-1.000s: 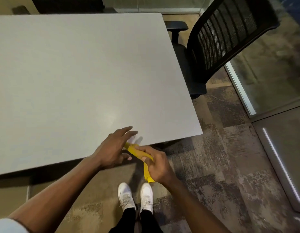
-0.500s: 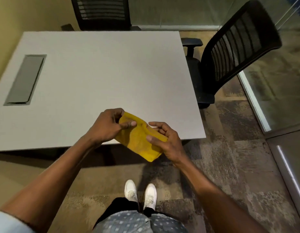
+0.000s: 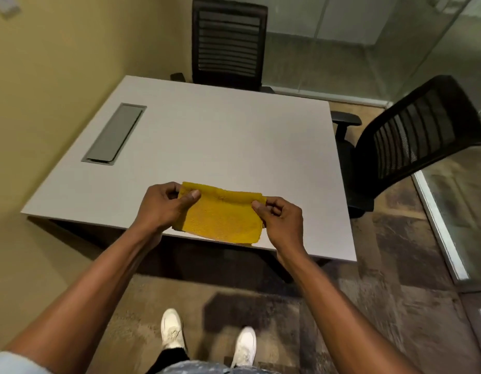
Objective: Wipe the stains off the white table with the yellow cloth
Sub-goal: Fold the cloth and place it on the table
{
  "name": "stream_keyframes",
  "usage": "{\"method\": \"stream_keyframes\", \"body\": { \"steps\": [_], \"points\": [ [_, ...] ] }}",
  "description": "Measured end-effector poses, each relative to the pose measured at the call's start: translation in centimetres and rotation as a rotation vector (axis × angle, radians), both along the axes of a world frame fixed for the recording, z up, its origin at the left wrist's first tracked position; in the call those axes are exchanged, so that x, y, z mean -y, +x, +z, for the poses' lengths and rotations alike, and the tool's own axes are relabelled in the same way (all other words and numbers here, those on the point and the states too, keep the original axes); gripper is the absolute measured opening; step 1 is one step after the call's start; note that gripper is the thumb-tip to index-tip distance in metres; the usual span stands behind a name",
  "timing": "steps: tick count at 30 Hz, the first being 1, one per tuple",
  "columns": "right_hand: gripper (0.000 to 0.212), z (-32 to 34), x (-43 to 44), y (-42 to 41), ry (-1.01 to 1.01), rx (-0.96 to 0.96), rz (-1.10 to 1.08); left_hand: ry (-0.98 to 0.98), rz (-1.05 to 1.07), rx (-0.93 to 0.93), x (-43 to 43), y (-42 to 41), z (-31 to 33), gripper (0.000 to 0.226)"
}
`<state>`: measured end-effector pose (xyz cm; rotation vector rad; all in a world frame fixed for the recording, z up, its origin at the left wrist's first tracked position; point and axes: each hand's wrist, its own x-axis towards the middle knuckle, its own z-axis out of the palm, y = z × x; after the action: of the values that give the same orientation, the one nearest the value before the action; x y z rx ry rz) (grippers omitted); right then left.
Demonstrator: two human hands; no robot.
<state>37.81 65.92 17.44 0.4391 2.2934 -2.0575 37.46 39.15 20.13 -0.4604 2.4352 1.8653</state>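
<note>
Since 0.5 s ago the yellow cloth (image 3: 220, 217) has been stretched wider between both hands; it hangs over the near edge of the white table (image 3: 207, 136); a black chair (image 3: 228, 44) stands at the far side; the left hand (image 3: 161, 209) pinches the cloth's left edge, the right hand (image 3: 281, 222) its right corner, thumbs against curled fingers.

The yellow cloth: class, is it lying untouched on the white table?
No: the left hand and the right hand each pinch one end of the yellow cloth, holding it spread between them.
</note>
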Motion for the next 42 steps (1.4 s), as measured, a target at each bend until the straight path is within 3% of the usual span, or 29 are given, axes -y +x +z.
{"method": "stream_keyframes", "body": {
  "steps": [7,17,22,27,30,36,42],
  "points": [
    [0.011,1.0,8.3,-2.6,0.102,-0.005,-0.004,0.168,0.095,0.09,8.7,-1.1,-0.1,0.025],
    [0.029,0.8,20.2,-5.5,0.14,-0.01,-0.093,0.15,0.107,0.104,19.3,-6.1,-0.1,0.022],
    [0.018,1.2,22.7,-7.8,0.197,-0.045,-0.151,0.177,0.082,0.061,21.3,-8.4,0.2,0.048],
    [0.015,0.7,22.9,-12.3,0.189,-0.051,-0.143,0.092,0.056,-0.021,21.9,-12.5,-0.8,0.02],
    [0.016,-0.3,23.0,-16.1,0.134,-0.02,-0.097,0.016,-0.001,-0.023,22.2,-15.4,-1.2,0.021],
    [0.057,-2.8,23.6,-22.4,0.102,0.019,0.104,-0.108,0.0,0.021,23.1,-20.4,-2.1,0.033],
    [0.062,-5.2,25.5,-27.4,0.215,-0.016,0.262,-0.161,0.03,0.09,24.4,-23.9,-4.1,0.039]
  ]
}}
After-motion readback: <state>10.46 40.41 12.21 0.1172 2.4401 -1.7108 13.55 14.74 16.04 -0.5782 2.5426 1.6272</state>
